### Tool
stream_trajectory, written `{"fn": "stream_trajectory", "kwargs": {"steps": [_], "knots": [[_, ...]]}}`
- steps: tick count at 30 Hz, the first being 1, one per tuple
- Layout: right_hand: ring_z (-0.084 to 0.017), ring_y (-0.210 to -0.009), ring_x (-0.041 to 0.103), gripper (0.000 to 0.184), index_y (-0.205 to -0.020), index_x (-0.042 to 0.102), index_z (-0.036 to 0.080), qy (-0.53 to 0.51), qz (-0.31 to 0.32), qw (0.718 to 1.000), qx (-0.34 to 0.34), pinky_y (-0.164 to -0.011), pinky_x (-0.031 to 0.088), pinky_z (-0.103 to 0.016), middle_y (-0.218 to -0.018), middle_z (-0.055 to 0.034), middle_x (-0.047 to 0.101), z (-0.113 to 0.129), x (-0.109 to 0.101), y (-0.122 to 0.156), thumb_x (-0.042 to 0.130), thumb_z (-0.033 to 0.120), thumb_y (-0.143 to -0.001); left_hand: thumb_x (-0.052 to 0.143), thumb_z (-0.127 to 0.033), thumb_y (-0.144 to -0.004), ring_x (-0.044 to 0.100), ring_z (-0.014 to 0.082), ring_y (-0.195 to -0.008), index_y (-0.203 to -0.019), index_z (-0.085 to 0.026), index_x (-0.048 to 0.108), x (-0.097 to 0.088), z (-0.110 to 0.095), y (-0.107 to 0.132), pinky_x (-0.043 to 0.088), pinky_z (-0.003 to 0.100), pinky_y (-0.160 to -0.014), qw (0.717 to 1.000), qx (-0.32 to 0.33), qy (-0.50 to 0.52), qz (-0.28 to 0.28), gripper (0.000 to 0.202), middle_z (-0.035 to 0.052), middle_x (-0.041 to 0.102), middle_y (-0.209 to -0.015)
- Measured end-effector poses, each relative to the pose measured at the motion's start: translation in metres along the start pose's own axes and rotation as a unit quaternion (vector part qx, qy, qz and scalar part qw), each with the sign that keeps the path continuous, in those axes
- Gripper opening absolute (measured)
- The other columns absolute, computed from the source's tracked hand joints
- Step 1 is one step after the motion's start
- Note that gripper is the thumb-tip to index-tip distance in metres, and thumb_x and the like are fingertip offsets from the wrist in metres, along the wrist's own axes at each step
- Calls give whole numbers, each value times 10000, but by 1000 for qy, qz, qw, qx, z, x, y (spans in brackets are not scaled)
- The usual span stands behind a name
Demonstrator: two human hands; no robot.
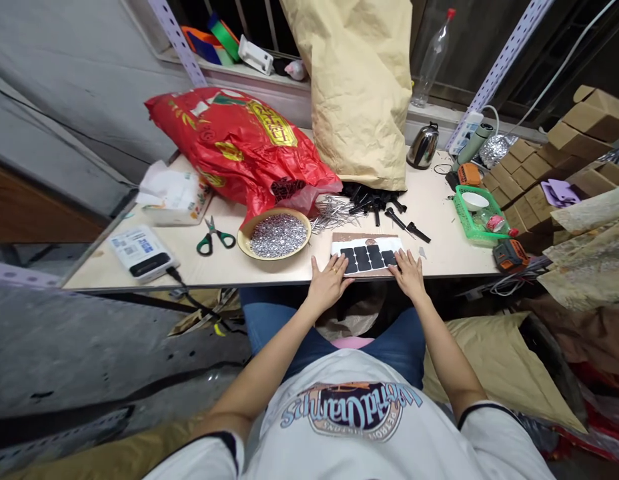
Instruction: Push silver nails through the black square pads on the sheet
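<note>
A white sheet with black rounded squares (373, 257) lies on a brown cardboard piece (389, 238) at the table's front edge. My left hand (329, 283) rests on its left end, fingers stretched out. On the right end lies my right hand (409, 272), its fingers spread too. Just beyond are loose black plastic parts (374, 200) and a heap of thin metal pins (334, 212). To the left stands a yellowish bowl (243, 248) filled with small shiny metal pieces (279, 236).
Green-handled scissors (214, 238), a white boxy device (142, 253) with a cable and a tissue box (177, 200) lie left. Behind are a red bag (239, 147) and a tall paper sack (362, 93). Rightward stand a steel kettle (423, 145), a green basket (472, 227) and stacked cardboard boxes (529, 173).
</note>
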State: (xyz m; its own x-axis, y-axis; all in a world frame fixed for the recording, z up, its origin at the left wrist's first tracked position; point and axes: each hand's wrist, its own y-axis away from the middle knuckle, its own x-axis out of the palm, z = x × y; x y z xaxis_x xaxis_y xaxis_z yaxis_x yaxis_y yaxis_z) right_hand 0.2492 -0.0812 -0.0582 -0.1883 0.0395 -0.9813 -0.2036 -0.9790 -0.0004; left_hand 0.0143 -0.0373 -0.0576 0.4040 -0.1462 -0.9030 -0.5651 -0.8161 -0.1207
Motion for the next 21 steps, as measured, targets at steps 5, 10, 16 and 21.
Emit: {"fn": "stream_trajectory", "kwargs": {"steps": [5,10,16,21], "knots": [[-244,-1353,299,510,-1343,461,169,-46,-150,987,20,-1096,240,-497,-1427,-143,369,-1,-3,10,328,442,-933,400,-325,-885,515,270,-1209,-1182,-179,583,-13,21,13,220,565,-1086,989,-58,56,-122,377,150,627,-1188],[-243,-1180,483,465,-1148,604,128,-108,-277,954,28,-1014,384,-431,-1204,-184,544,6,4,38,292,396,-931,335,-243,-871,546,249,-1119,-1255,-95,492,-43,62,17,371,408,-1017,927,-232,99,-277,440,189,609,-1148],[-211,-995,589,358,-966,664,192,-139,-203,967,-64,-934,451,-398,-1019,-108,640,38,15,52,342,338,-914,469,-278,-793,514,339,-1099,-1092,-83,608,-75,95,-6,379,469,-992,947,-267,29,-175,384,215,592,-1110],[-193,-1020,573,327,-990,654,177,-129,-153,975,-94,-927,450,-329,-1033,-102,643,47,-10,7,352,283,-922,542,-257,-744,539,391,-1043,-915,-41,662,-87,104,-31,436,485,-902,954,-293,-65,-11,300,264,596,-1040]]}}
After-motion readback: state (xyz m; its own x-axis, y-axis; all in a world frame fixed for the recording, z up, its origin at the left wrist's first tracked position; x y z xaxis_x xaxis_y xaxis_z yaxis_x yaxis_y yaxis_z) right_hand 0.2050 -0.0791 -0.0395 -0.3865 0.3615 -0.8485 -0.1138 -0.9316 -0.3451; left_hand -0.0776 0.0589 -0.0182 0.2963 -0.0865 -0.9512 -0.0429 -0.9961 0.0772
